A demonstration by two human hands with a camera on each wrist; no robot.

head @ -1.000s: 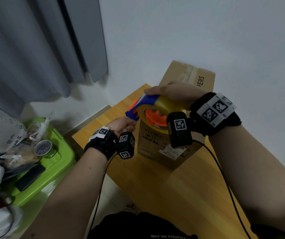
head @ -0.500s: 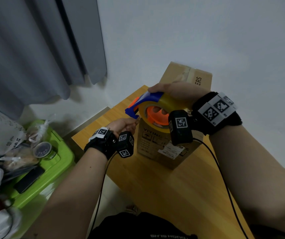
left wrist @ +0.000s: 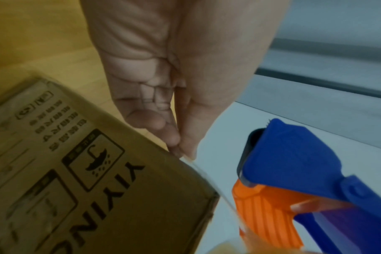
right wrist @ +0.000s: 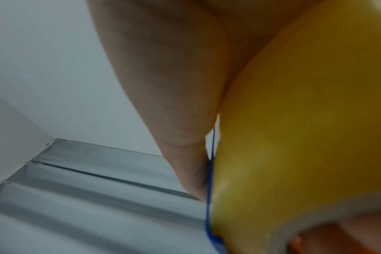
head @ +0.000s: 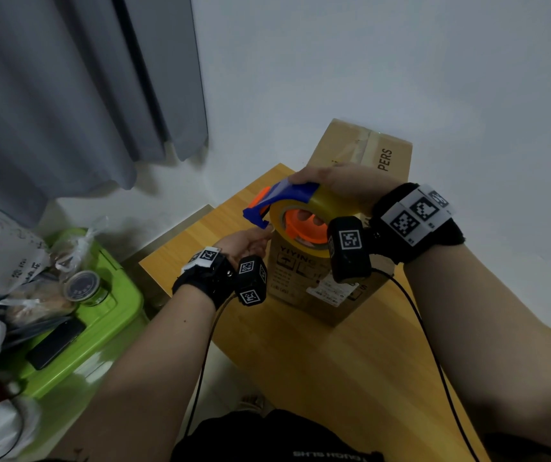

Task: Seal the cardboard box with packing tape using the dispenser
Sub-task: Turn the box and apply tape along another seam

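**Tape end pulled, not yet stuck down**

Off the table's left edge: green bin with a phone and a small jar on its lid. Not part of the job.

Left hand sits at the box's near-left top corner. In the left wrist view, thumb and fingertips are closed narrowly on the free end of the tape strip, which runs as a thin clear line from the pinch toward the dispenser mouth. Likely held there to anchor the end on the box's near face before the run across the top.

Cardboard box stands toward the table's far edge, close to the wall, printed face and shipping label toward the person. A strip of old tape shows on the far part of the top; the rest is hidden by the dispenser and right hand.

Tape dispenser, blue and orange with a yellow roll, hangs just above the box's near top edge, mouth aimed left at the pinch. Right hand is wrapped over the roll and frame, a full grip, probably to brake the roll while the strip is tensioned.

Judgement: early stage, no fresh tape visibly laid. Risk: slack strip folding onto itself.
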